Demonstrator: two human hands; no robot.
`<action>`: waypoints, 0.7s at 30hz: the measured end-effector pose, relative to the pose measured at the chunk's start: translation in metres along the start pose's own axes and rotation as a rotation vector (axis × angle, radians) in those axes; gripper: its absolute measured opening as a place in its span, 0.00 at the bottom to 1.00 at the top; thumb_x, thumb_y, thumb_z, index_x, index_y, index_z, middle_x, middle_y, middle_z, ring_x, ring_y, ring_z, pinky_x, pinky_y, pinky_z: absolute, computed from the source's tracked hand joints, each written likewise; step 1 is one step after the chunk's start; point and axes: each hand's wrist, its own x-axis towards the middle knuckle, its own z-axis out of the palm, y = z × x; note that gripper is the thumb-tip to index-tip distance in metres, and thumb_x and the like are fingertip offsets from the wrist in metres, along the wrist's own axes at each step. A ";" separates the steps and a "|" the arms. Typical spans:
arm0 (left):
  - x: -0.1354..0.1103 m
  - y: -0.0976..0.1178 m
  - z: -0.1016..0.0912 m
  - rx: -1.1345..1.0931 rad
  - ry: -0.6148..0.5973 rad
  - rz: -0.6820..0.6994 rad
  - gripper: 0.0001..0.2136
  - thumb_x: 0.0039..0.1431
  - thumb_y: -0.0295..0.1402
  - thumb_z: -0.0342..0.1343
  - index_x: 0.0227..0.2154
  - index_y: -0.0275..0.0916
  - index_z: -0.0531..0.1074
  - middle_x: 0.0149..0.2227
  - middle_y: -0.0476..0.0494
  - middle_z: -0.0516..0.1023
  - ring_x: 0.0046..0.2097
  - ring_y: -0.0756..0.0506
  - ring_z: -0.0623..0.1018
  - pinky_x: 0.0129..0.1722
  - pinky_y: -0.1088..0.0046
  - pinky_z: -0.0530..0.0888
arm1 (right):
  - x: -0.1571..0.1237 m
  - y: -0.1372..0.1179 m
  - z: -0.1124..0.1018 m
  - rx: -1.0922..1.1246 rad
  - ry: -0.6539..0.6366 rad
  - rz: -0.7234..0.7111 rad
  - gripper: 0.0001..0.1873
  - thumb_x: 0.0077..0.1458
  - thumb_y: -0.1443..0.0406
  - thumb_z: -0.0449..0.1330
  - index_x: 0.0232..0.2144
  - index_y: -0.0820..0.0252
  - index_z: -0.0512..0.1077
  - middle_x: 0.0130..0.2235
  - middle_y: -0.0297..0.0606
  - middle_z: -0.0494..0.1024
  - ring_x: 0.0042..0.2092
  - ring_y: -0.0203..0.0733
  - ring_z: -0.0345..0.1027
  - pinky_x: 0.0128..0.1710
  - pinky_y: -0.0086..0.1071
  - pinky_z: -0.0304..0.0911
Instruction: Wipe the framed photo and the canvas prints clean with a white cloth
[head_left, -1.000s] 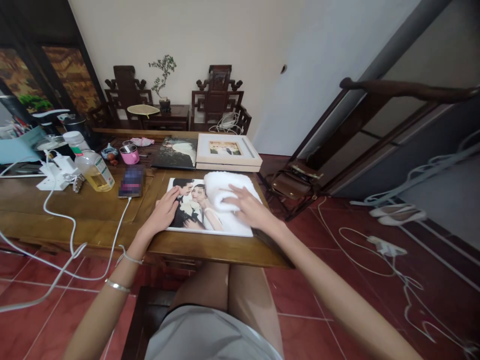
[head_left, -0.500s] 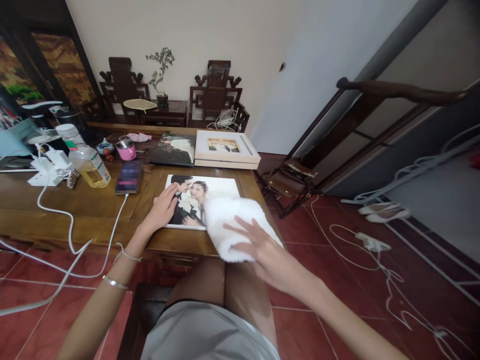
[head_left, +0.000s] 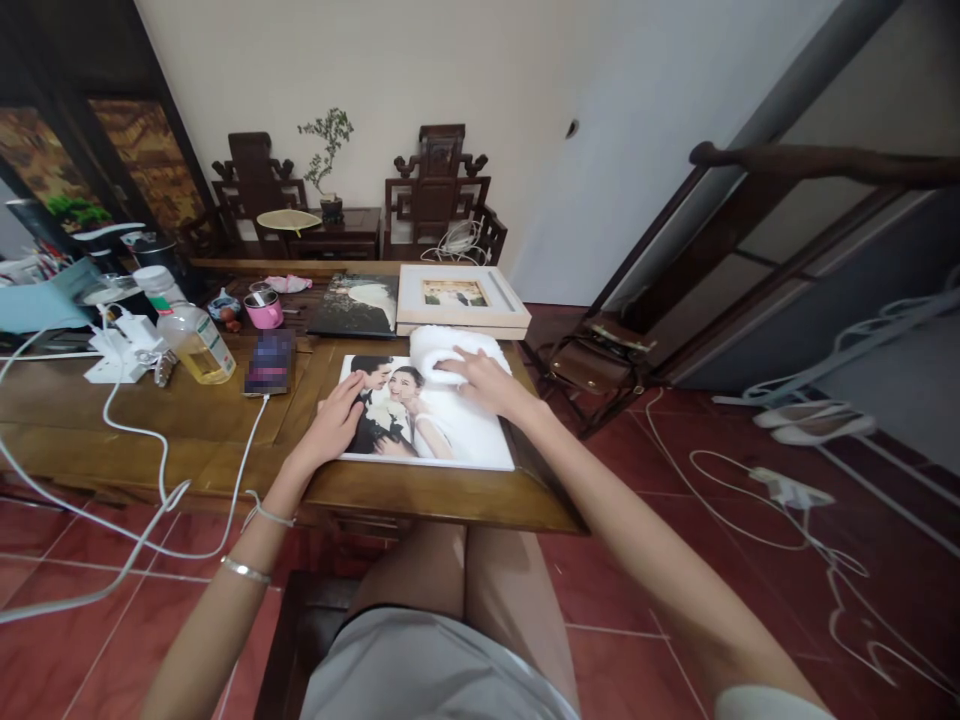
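Two bare arms [head_left: 217,615] extend past the gray garment [head_left: 427,665] of a seated person to a wooden surface [head_left: 420,490], a silver bracelet [head_left: 244,570] on the left one. The hands are apart from each other: the left hand [head_left: 335,425] lies flat with fingers extended along the left edge of a photo panel [head_left: 386,440] showing two people in formal wear, while the right hand [head_left: 484,378] holds a white cloth [head_left: 454,342], fingers bent over its fold, against the panel's upper right part. The panel rests face up near the front edge of the surface. To its left lies a phone [head_left: 268,362], its screen blurred, with a white cable [head_left: 241,480] plugged in; farther left are a bottle [head_left: 199,345] of yellow liquid and a white power strip [head_left: 112,368] loaded with plugs. Behind the phone is a pink cup [head_left: 264,312]. Just beyond the panel, a dark picture [head_left: 356,303] lies beside a pale picture frame [head_left: 480,318]. Off to the right, a brown bag [head_left: 585,372] and a pair of white shoes [head_left: 821,425] are seen. Against the far wall, a potted plant [head_left: 326,165] stands between two carved chairs [head_left: 439,190].
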 end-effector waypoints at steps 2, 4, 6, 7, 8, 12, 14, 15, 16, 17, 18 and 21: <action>0.000 0.001 0.000 -0.004 0.004 -0.010 0.23 0.65 0.35 0.38 0.62 0.39 0.57 0.66 0.39 0.55 0.67 0.43 0.55 0.64 0.53 0.54 | -0.011 -0.004 0.000 0.002 -0.007 -0.015 0.33 0.46 0.80 0.48 0.54 0.61 0.67 0.56 0.50 0.70 0.64 0.56 0.49 0.58 0.60 0.48; 0.000 0.002 0.001 -0.005 0.007 -0.016 0.23 0.65 0.35 0.38 0.62 0.38 0.57 0.66 0.39 0.55 0.67 0.43 0.55 0.64 0.54 0.54 | -0.036 -0.017 -0.001 0.008 -0.021 -0.039 0.33 0.44 0.80 0.48 0.53 0.61 0.68 0.58 0.50 0.68 0.65 0.56 0.48 0.59 0.61 0.46; 0.000 0.002 0.001 -0.006 0.007 -0.012 0.23 0.65 0.34 0.38 0.61 0.37 0.57 0.66 0.39 0.55 0.67 0.43 0.54 0.64 0.54 0.54 | -0.068 -0.037 -0.004 0.022 -0.029 -0.072 0.33 0.42 0.81 0.48 0.51 0.60 0.70 0.61 0.47 0.64 0.66 0.56 0.45 0.61 0.60 0.44; 0.001 0.003 0.001 -0.003 0.005 -0.012 0.23 0.65 0.34 0.38 0.62 0.37 0.57 0.66 0.39 0.55 0.67 0.43 0.54 0.64 0.54 0.54 | -0.086 -0.049 -0.006 0.033 -0.030 -0.094 0.34 0.40 0.82 0.48 0.49 0.58 0.71 0.62 0.45 0.62 0.66 0.55 0.42 0.61 0.61 0.43; 0.001 0.003 0.001 0.001 0.003 -0.014 0.23 0.65 0.34 0.38 0.62 0.36 0.56 0.66 0.38 0.55 0.67 0.42 0.54 0.64 0.54 0.54 | -0.102 -0.060 -0.009 0.043 -0.035 -0.115 0.35 0.39 0.82 0.47 0.48 0.57 0.72 0.63 0.41 0.61 0.67 0.54 0.40 0.62 0.61 0.42; 0.002 0.002 0.002 0.025 -0.009 -0.018 0.24 0.65 0.34 0.37 0.62 0.35 0.55 0.66 0.37 0.54 0.66 0.42 0.55 0.63 0.54 0.54 | -0.140 -0.097 -0.022 0.068 -0.102 -0.179 0.36 0.36 0.82 0.47 0.45 0.54 0.74 0.64 0.37 0.59 0.67 0.53 0.37 0.62 0.62 0.40; 0.001 0.000 0.003 0.026 -0.010 0.002 0.24 0.65 0.33 0.37 0.62 0.35 0.55 0.66 0.37 0.54 0.66 0.42 0.55 0.64 0.54 0.53 | -0.134 -0.101 -0.025 0.076 -0.135 -0.173 0.37 0.36 0.82 0.46 0.46 0.54 0.74 0.64 0.38 0.59 0.67 0.53 0.38 0.62 0.62 0.41; 0.001 -0.001 0.003 0.022 -0.009 0.015 0.23 0.65 0.33 0.37 0.62 0.36 0.55 0.66 0.37 0.54 0.66 0.42 0.54 0.64 0.54 0.53 | -0.126 -0.098 -0.025 0.081 -0.137 -0.162 0.37 0.36 0.82 0.46 0.47 0.54 0.73 0.64 0.38 0.60 0.67 0.53 0.39 0.62 0.61 0.41; 0.001 -0.002 0.003 0.018 -0.007 0.027 0.23 0.65 0.33 0.37 0.62 0.37 0.55 0.66 0.38 0.54 0.66 0.42 0.55 0.64 0.54 0.52 | -0.113 -0.091 -0.024 0.084 -0.132 -0.149 0.37 0.36 0.82 0.46 0.48 0.55 0.73 0.64 0.39 0.60 0.67 0.53 0.40 0.62 0.61 0.42; 0.001 -0.004 0.002 0.012 -0.005 0.039 0.23 0.65 0.33 0.37 0.62 0.38 0.56 0.66 0.39 0.54 0.66 0.42 0.55 0.64 0.54 0.52 | -0.098 -0.083 -0.021 0.084 -0.125 -0.133 0.38 0.37 0.82 0.47 0.49 0.55 0.72 0.64 0.40 0.60 0.67 0.53 0.40 0.62 0.61 0.42; 0.000 -0.005 0.002 0.007 -0.003 0.049 0.23 0.65 0.34 0.37 0.62 0.39 0.56 0.66 0.39 0.54 0.66 0.42 0.55 0.64 0.54 0.53 | -0.081 -0.072 -0.018 0.078 -0.115 -0.114 0.37 0.38 0.82 0.47 0.51 0.56 0.71 0.64 0.41 0.60 0.67 0.54 0.40 0.61 0.61 0.42; 0.000 -0.008 0.002 0.001 -0.010 0.060 0.23 0.65 0.34 0.38 0.62 0.39 0.56 0.66 0.39 0.54 0.67 0.42 0.54 0.64 0.54 0.53 | -0.029 -0.039 -0.008 0.020 -0.121 -0.035 0.36 0.43 0.81 0.47 0.56 0.61 0.66 0.62 0.50 0.61 0.66 0.57 0.42 0.59 0.63 0.44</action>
